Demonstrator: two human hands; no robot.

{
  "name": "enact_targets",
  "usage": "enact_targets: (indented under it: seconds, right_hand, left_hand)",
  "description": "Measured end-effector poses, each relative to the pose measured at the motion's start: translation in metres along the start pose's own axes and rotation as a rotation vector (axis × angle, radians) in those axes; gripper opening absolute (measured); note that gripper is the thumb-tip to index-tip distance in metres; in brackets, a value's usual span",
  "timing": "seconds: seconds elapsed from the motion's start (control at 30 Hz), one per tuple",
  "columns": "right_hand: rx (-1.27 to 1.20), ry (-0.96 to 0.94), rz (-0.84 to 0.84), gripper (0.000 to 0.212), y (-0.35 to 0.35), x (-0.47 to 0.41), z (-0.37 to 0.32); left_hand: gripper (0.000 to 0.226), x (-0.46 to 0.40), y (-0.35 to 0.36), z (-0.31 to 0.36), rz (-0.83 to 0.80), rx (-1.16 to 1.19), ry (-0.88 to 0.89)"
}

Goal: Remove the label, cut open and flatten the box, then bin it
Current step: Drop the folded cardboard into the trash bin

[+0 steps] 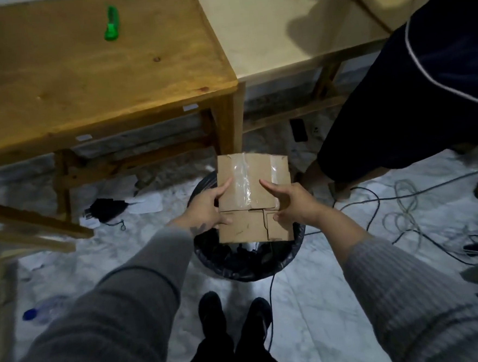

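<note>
Cardboard box [254,199] flat between both hands, above bin rim [291,262].

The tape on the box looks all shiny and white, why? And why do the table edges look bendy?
Head view: light glares off the clear tape on the flattened box that both hands hold over the bin; the wide-angle lens curves the table edges; the picture's corners are dim and soft.

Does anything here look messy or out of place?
Yes. The floor is cluttered: a clear plastic bottle with a blue cap lies on its side at left, loose cables sprawl at right, and white papers lie under the wooden table. Clear tape remains on the flattened cardboard box.
</note>
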State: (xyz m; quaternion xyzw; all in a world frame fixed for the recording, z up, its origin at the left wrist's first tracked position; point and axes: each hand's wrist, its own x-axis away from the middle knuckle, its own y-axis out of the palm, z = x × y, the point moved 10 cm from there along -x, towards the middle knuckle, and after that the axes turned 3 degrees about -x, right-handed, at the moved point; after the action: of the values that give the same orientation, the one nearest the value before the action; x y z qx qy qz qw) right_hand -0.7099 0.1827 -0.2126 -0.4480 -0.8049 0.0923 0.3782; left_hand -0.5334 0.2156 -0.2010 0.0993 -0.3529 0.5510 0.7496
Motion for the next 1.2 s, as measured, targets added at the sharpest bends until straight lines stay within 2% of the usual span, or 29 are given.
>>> enact_targets:
  seconds: [0.1, 0.17, 0.27, 0.3, 0.37, 0.47, 0.6, 0.7, 0.77, 0.87, 0.93, 1.0, 1.07, 1.13, 1.2]
  right_hand:
    - [-0.007, 0.050, 0.044, 0.095, 0.016, -0.025, 0.028]
    - [-0.009, 0.092, 0.069, 0.091, 0.033, -0.046, 0.052]
    - [0.045, 0.154, 0.067, 0.078, 0.073, -0.084, 0.100]
    - [0.058, 0.180, 0.064, 0.071, 0.089, -0.097, 0.119]
    - [0.056, 0.227, 0.070, 0.061, 0.117, -0.123, 0.154]
    - [0.126, 0.287, 0.044, 0.059, 0.157, -0.171, 0.206]
    - [0.231, 0.305, 0.019, 0.048, 0.187, -0.225, 0.260]
    - [0.186, 0.364, 0.009, 0.057, 0.208, -0.259, 0.299]
    - [0.165, 0.403, -0.021, 0.058, 0.227, -0.276, 0.322]
    - [0.169, 0.426, -0.017, 0.059, 0.247, -0.293, 0.352]
    - [0.175, 0.444, -0.029, 0.061, 0.256, -0.302, 0.368]
    - [0.174, 0.465, -0.044, 0.053, 0.265, -0.313, 0.381]
    - [0.257, 0.420, -0.079, 0.052, 0.274, -0.321, 0.385]
    - [0.205, 0.443, -0.079, 0.054, 0.276, -0.310, 0.379]
    - [0.133, 0.469, -0.091, 0.066, 0.276, -0.300, 0.364]
  left_hand:
    - [0.101, -0.037, -0.002, -0.023, 0.083, -0.128, 0.074]
    - [0.096, -0.070, 0.002, -0.055, 0.119, -0.217, 0.047]
    - [0.053, -0.121, 0.013, -0.114, 0.158, -0.254, -0.001]
    - [0.051, -0.139, 0.019, -0.134, 0.169, -0.345, -0.009]
    - [0.074, -0.177, 0.034, -0.175, 0.152, -0.486, -0.045]
    - [0.087, -0.234, 0.052, -0.226, 0.117, -0.615, -0.123]
    - [0.072, -0.301, 0.074, -0.277, 0.093, -0.679, -0.177]
    - [0.048, -0.340, 0.086, -0.316, 0.142, -0.682, -0.206]
    - [0.049, -0.362, 0.098, -0.337, 0.107, -0.725, -0.204]
    - [0.050, -0.386, 0.107, -0.362, 0.112, -0.639, -0.257]
    - [0.055, -0.403, 0.111, -0.381, 0.172, -0.523, -0.277]
    - [0.055, -0.413, 0.120, -0.403, 0.189, -0.425, -0.288]
    - [0.058, -0.414, 0.128, -0.421, 0.157, -0.342, -0.322]
    - [0.057, -0.408, 0.137, -0.427, 0.075, -0.283, -0.367]
    - [0.053, -0.393, 0.141, -0.417, -0.018, -0.228, -0.413]
